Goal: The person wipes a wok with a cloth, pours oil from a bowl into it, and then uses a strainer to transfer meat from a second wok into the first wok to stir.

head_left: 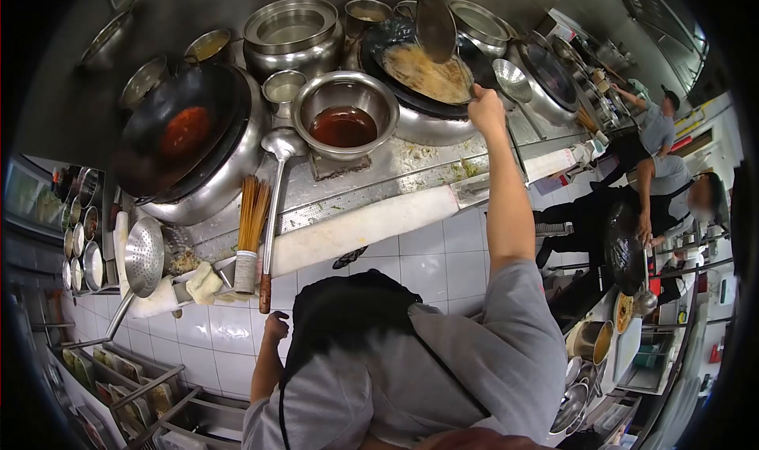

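My right hand (pixel 486 109) is closed around the handle of a dark ladle (pixel 436 27) at the near right rim of the back wok (pixel 387 39). The ladle's broad head is raised and tilted over the foaming, yellow-brown contents (pixel 423 72). My left hand (pixel 276 328) hangs low beside my apron, fingers curled, with nothing visible in it. It is just below the wooden end of a resting ladle (pixel 274 213), apart from it. That ladle's bowl lies by a steel bowl (pixel 302 94) of dark red liquid. On the left, another wok (pixel 130 150) holds red sauce.
A bamboo wok brush (pixel 253 209), a perforated skimmer (pixel 145 256) and a folded cloth (pixel 205 284) are along the counter edge. Another skimmer (pixel 512 80) lies right of my hand. Steel pots (pixel 290 23) line the back. At right, a co-worker (pixel 672 189) holds a wok (pixel 624 248).
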The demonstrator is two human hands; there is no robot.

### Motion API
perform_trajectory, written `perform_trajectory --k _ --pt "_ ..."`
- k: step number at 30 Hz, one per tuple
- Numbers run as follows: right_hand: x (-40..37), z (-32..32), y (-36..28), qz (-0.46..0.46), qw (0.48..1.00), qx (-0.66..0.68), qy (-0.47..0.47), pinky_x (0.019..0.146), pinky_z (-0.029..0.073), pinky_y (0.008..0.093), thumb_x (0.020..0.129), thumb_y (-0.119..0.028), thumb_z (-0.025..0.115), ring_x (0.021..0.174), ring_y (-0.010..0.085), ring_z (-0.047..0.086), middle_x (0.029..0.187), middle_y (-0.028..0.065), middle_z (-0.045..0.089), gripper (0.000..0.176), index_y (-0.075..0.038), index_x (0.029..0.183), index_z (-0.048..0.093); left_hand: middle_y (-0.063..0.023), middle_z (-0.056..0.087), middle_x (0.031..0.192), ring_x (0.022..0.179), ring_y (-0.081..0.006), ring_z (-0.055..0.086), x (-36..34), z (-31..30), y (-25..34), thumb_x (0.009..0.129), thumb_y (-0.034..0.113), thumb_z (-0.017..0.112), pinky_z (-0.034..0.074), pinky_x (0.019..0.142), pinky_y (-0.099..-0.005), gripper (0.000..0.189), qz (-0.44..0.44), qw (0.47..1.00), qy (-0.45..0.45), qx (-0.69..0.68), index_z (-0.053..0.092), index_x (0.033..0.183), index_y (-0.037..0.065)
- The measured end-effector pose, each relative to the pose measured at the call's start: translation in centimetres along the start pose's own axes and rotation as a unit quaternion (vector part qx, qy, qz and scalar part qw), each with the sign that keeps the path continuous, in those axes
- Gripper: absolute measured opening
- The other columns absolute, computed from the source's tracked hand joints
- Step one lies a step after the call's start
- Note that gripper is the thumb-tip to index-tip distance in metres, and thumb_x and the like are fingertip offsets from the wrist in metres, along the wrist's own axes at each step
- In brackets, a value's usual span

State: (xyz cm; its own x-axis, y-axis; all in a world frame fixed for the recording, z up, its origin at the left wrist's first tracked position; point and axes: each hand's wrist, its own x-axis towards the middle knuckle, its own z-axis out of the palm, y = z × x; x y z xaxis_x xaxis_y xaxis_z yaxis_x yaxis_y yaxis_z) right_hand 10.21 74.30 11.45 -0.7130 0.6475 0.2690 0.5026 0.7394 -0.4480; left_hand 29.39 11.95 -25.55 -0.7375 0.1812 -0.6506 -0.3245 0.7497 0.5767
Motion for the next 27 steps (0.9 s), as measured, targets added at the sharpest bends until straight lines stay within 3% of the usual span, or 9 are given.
perform_trajectory --k 1,6,11,14,16,18,21,23,27 --pt "-0.2 1.0 0.5 -0.05 0.997 -0.044 0.035 0.08 0.052 0.0397 0.078 -0.008 0.051 0.091 0.0315 0.068 0.1 0.0205 0.069 0.047 -0.01 0.124 0.061 -0.0163 0.065 0.067 0.052 -0.0211 0.063 0.5 0.4 -0.8 0.071 -0.006 0.055 0.049 0.046 -0.0344 0.033 -0.005 1.0 -0.002 -0.006 0.067 0.1 0.003" --pt "-1.4 -1.6 -0.4 0.081 0.985 0.095 -0.116 0.087 0.049 0.0411 0.077 -0.011 0.054 0.1 0.037 0.064 0.101 0.0275 0.065 0.044 -0.005 0.12 0.063 -0.0142 0.065 0.064 0.054 -0.021 0.064 1.5 0.6 -1.1 0.074 0.001 0.054 0.051 0.05 -0.0343 0.03 0.008 1.0 0.006 -0.005 0.065 0.101 0.004" --pt "-3.9 -3.2 2.8 -0.151 0.987 -0.045 0.038 0.07 0.05 0.0438 0.083 -0.012 0.055 0.078 0.0373 0.066 0.083 0.0254 0.067 0.04 -0.006 0.122 0.062 -0.0142 0.067 0.068 0.055 -0.0221 0.065 2.4 0.9 -1.7 0.075 0.01 0.059 0.052 0.056 -0.035 0.025 0.018 0.998 0.055 0.001 0.065 0.099 0.006" --pt "-5.6 -2.6 2.3 -0.049 0.994 -0.08 -0.062 0.082 0.048 0.0466 0.085 -0.01 0.053 0.097 0.0421 0.061 0.094 0.0289 0.064 0.035 -0.005 0.118 0.063 -0.013 0.066 0.066 0.055 -0.0223 0.065 3.2 1.6 -2.4 0.076 0.015 0.062 0.053 0.056 -0.0355 0.024 0.033 0.997 0.063 0.018 0.065 0.098 0.006" --pt "-2.6 -1.7 7.1 -0.181 0.983 0.026 -0.027 0.085 0.05 0.0403 0.081 -0.003 0.051 0.1 0.0356 0.065 0.11 0.0256 0.064 0.036 0.005 0.114 0.062 -0.0206 0.067 0.09 0.09 -0.0337 0.066 5.3 2.9 -5.3 0.077 0.022 0.064 0.052 0.079 -0.0413 0.026 0.073 0.991 0.083 0.076 0.065 0.097 0.005" --pt "-4.0 -4.9 5.0 -0.113 0.99 0.054 -0.071 0.087 0.049 0.0377 0.08 -0.001 0.049 0.105 0.0325 0.064 0.117 0.0241 0.062 0.044 0.005 0.123 0.058 -0.0183 0.065 0.104 0.107 -0.0343 0.059 4.8 2.4 -3.5 0.076 0.021 0.065 0.048 0.091 -0.0398 0.026 -0.027 0.998 0.047 0.009 0.065 0.095 0.004" --pt "-4.4 -4.0 4.3 -0.066 0.993 -0.1 -0.025 0.08 0.051 0.0373 0.081 -0.003 0.05 0.096 0.0309 0.067 0.105 0.0232 0.067 0.046 0.004 0.125 0.056 -0.0109 0.06 0.066 0.051 -0.0177 0.059 5.7 2.2 -4.0 0.074 0.006 0.058 0.049 0.048 -0.0328 0.03 0.043 0.996 0.073 -0.012 0.06 0.103 -0.001" --pt "-2.2 0.2 7.6 -0.057 0.988 -0.142 -0.017 0.078 0.051 0.0386 0.082 -0.007 0.053 0.091 0.0319 0.068 0.099 0.0253 0.068 0.043 0.002 0.124 0.058 -0.0112 0.06 0.066 0.051 -0.0179 0.059 5.7 2.1 -4.1 0.075 0.005 0.057 0.048 0.046 -0.0319 0.029 0.058 0.996 0.056 -0.03 0.06 0.103 -0.001" --pt "-0.1 -3.6 4.8 0.03 0.99 0.104 -0.094 0.081 0.05 0.0426 0.08 -0.009 0.054 0.095 0.0379 0.065 0.103 0.0277 0.065 0.044 0.0 0.123 0.06 -0.0098 0.06 0.066 0.05 -0.018 0.058 6.2 1.6 -2.2 0.078 0.008 0.058 0.047 0.043 -0.0313 0.017 -0.04 0.991 -0.012 -0.131 0.062 0.094 0.003"
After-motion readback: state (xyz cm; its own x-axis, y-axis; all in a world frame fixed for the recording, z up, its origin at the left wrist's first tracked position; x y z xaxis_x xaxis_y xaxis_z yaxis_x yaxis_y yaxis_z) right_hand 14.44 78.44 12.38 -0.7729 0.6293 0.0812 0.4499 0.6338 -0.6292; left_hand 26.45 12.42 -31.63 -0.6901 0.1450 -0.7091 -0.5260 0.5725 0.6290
